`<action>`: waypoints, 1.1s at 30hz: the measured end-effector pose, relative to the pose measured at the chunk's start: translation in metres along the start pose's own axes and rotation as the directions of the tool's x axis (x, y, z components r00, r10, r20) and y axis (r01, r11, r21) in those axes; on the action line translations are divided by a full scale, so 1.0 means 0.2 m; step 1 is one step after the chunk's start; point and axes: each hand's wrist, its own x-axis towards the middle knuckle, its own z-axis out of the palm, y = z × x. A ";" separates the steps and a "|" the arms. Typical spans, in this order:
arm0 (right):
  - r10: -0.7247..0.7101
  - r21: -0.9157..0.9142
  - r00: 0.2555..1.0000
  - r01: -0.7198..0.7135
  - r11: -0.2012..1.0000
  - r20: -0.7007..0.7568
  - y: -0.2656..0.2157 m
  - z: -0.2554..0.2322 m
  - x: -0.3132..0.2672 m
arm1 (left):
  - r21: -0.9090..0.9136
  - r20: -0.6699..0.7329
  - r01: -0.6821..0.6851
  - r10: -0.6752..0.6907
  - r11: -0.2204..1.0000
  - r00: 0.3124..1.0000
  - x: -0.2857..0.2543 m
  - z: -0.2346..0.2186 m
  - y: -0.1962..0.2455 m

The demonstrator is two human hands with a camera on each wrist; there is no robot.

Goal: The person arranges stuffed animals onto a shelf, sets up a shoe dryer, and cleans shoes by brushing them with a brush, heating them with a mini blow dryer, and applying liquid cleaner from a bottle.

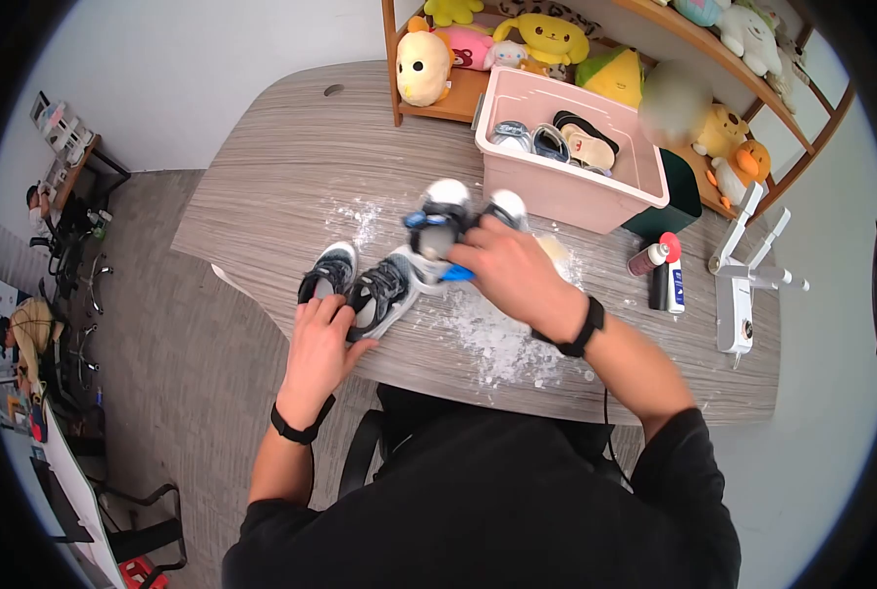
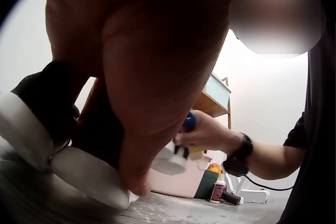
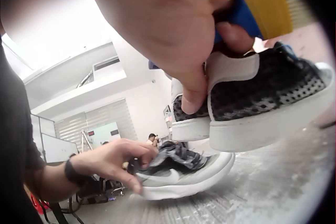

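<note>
At the left centre of the head view, the left hand (image 1: 320, 339) has a narrow hold at the heel ends of two lace-up shoes, the outer grey sneaker (image 1: 335, 263) and the inner grey sneaker (image 1: 391, 290). The fingers reach in at the openings and the thumb lies along the inner shoe's outside. Good handling here means keeping the two heels together and the soles level, with light pressure so the collars do not fold.

Nearer the middle of the frame, the right hand (image 1: 517, 275) pinches the black mesh shoes (image 3: 247, 98) at their heels, white toes pointing to the top of the frame. It also holds a blue-and-yellow brush (image 3: 265, 11). That double load calls for a firm pinch on both heel tabs, with the bristles turned away from the uppers and the shoes kept clear of the grey pair beside them. Lifting them over the white crumbs (image 1: 507, 344) on the worktop (image 1: 262, 167), rather than dragging, would keep the soles cleaner.

So the grey sneakers lie beyond the left grip, toes up the frame, and the mesh shoes lie beyond the right one. Farther right, toward the upper right, stands a pink bin (image 1: 571, 201) with more footwear inside.
</note>
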 end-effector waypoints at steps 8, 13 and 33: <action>-0.128 -0.148 0.980 0.150 0.978 0.152 0.02 0.39 0.55 | -0.050 0.021 0.003 -0.002 0.999 1.000 -0.10 -0.08 0.09; -0.161 -0.168 0.983 0.174 0.970 0.090 0.05 0.45 0.60 | -0.089 0.044 0.002 0.002 0.996 0.999 -0.11 -0.08 0.10; 0.671 0.690 0.660 -0.311 0.654 -0.338 0.11 -0.44 -0.83 | -0.287 0.018 -0.447 0.471 0.847 0.882 0.53 0.39 0.60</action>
